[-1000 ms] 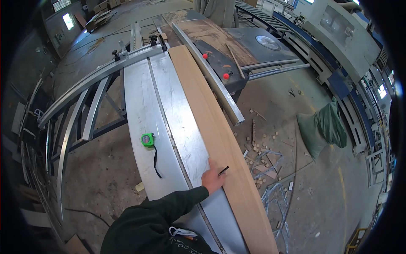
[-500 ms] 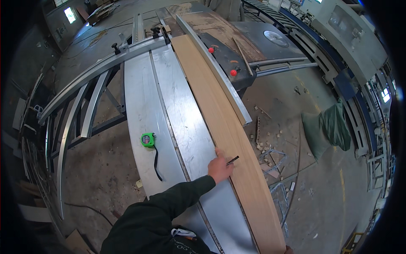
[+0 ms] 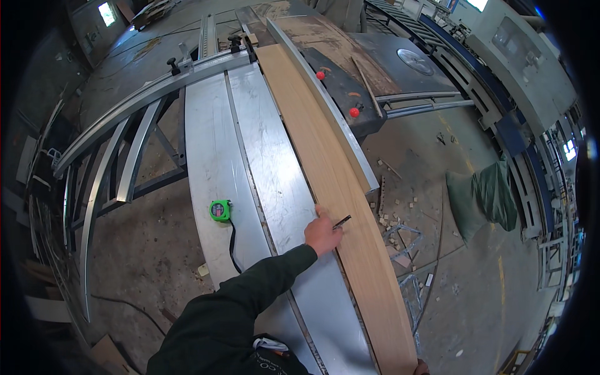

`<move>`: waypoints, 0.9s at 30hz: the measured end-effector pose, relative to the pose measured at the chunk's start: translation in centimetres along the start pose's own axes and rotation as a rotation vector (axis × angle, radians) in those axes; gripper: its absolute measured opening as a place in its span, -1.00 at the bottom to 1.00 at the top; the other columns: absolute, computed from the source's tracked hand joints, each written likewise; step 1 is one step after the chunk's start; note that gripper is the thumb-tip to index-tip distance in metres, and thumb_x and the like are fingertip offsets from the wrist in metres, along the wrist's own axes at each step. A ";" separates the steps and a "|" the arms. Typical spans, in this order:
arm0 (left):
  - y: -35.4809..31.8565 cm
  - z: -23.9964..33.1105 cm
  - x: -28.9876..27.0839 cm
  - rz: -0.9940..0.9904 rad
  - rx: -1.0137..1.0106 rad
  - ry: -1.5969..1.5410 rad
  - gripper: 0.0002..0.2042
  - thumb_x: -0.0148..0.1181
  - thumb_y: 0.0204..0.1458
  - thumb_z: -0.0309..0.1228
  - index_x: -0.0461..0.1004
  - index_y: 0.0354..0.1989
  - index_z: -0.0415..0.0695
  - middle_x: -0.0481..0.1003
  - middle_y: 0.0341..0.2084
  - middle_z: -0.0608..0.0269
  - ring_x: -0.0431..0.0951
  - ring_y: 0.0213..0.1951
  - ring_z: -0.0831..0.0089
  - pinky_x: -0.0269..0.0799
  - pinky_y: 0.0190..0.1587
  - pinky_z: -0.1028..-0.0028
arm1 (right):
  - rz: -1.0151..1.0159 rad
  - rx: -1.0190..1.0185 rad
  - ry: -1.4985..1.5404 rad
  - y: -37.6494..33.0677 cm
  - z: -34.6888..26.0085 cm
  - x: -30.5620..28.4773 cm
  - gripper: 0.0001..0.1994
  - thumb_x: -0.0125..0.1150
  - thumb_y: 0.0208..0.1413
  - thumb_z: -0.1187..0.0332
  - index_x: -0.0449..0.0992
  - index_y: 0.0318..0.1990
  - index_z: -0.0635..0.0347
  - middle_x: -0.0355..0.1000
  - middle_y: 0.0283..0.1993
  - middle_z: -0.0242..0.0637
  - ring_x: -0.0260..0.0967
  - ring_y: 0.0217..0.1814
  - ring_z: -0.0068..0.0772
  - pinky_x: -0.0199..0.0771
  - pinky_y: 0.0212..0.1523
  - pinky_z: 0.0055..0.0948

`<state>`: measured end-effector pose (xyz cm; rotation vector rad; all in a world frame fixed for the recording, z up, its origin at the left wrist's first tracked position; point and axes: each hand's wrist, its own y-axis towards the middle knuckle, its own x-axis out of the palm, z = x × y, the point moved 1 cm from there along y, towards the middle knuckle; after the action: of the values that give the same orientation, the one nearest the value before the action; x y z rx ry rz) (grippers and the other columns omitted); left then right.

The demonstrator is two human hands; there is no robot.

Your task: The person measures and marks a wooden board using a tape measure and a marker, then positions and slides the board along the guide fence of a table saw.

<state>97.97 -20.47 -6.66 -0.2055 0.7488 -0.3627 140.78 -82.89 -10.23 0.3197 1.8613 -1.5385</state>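
While my left hand point(image 3: 322, 232) pinches the pencil point(image 3: 342, 221) at centre frame, I keep it flat on the plank point(image 3: 325, 162); my right hand point(image 3: 421, 367), lower edge, shows no readable grip.

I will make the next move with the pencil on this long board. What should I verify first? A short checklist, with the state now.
1. Pencil held firmly in the left hand: ok.
2. Pencil over the wooden board, not the metal: ok.
3. Board lying flat along the saw table: ok.
4. Right hand steadying the board's near end: only its edge shows, grip cannot tell.
5. Green tape measure on the table, apart from the board: ok.
6. Mark already on the board at the pencil: cannot tell.
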 end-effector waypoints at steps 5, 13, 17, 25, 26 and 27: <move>1.3 -0.2 -0.7 0.040 0.016 0.008 -0.07 0.20 0.03 -0.20 -0.11 0.35 -0.74 0.62 -0.39 -0.20 0.68 -0.31 -0.05 0.60 -0.22 0.12 | 0.000 -0.014 0.064 0.4 -1.2 -0.1 -0.38 -0.21 0.36 -0.04 0.51 0.24 0.31 0.48 0.25 0.05 0.29 0.37 -0.05 0.21 0.40 -0.14; 3.1 -0.7 -2.7 0.067 -0.010 0.016 -0.08 0.22 0.04 -0.20 -0.08 0.35 -0.72 0.62 -0.36 -0.21 0.68 -0.28 -0.08 0.60 -0.18 0.11 | 0.017 -0.053 -0.123 0.9 -4.4 0.0 -0.41 -0.25 0.39 0.03 0.51 0.23 0.32 0.46 0.27 0.08 0.28 0.39 -0.04 0.21 0.42 -0.14; 4.6 -0.3 -2.8 0.057 0.007 -0.020 -0.09 0.22 0.05 -0.21 -0.09 0.35 -0.71 0.62 -0.35 -0.22 0.68 -0.27 -0.08 0.60 -0.18 0.12 | 0.023 -0.052 -0.057 1.3 -3.4 -0.1 -0.41 -0.28 0.40 0.07 0.50 0.22 0.38 0.46 0.27 0.10 0.27 0.40 -0.01 0.20 0.43 -0.14; 7.2 -0.6 -5.6 0.084 -0.007 -0.020 -0.08 0.18 0.07 -0.15 -0.09 0.35 -0.71 0.61 -0.33 -0.26 0.67 -0.25 -0.11 0.59 -0.17 0.13 | -0.012 -0.124 0.012 2.3 -6.8 -0.1 -0.40 -0.28 0.40 0.07 0.49 0.23 0.41 0.45 0.28 0.11 0.28 0.40 0.00 0.18 0.44 -0.14; 7.7 -0.8 -5.9 0.097 -0.004 -0.014 -0.09 0.17 0.07 -0.15 -0.09 0.35 -0.71 0.61 -0.32 -0.27 0.67 -0.24 -0.11 0.59 -0.16 0.13 | 0.006 -0.126 -0.043 2.4 -7.5 -0.1 -0.40 -0.28 0.40 0.06 0.49 0.23 0.41 0.45 0.28 0.11 0.27 0.41 0.00 0.18 0.44 -0.14; 8.2 -1.0 -6.4 0.103 -0.008 -0.014 -0.09 0.17 0.07 -0.15 -0.09 0.35 -0.71 0.61 -0.32 -0.27 0.67 -0.24 -0.11 0.59 -0.16 0.13 | 0.019 -0.131 -0.098 2.5 -8.6 0.0 -0.40 -0.27 0.40 0.06 0.49 0.23 0.41 0.44 0.28 0.11 0.27 0.41 0.00 0.18 0.44 -0.14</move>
<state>94.99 -10.54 -5.92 -0.1764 0.7441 -0.2601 139.25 -74.16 -11.63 0.1972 1.8657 -1.3873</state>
